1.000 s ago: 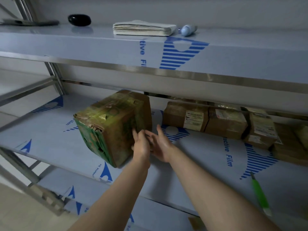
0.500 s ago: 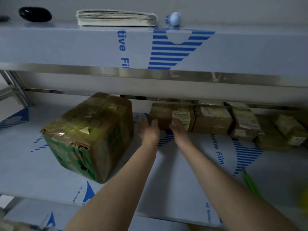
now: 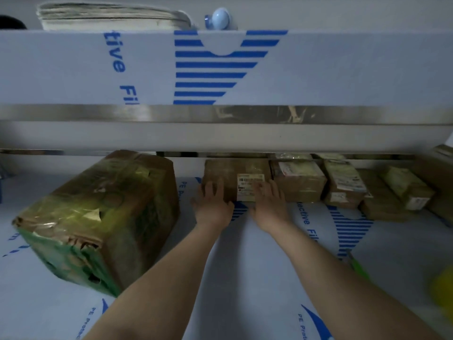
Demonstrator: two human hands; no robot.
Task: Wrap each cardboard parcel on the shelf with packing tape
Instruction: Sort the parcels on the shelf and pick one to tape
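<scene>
Left grip (image 3: 212, 204) and right grip (image 3: 269, 202) both flat, fingers straight, holding nothing; both laid against the front of the small parcel (image 3: 229, 171) at the back of the shelf (image 3: 247, 266); right fingers overlap its white label (image 3: 245, 186); big taped box (image 3: 103, 212) just left; other parcels (image 3: 301, 182) in a row to the right.

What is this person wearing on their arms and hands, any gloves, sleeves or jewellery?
Nothing that shows. Both forearms are bare to the picture's edge, no sleeve in view. The left hand and right hand are ungloved; no watch, bracelet or ring is visible.
</scene>
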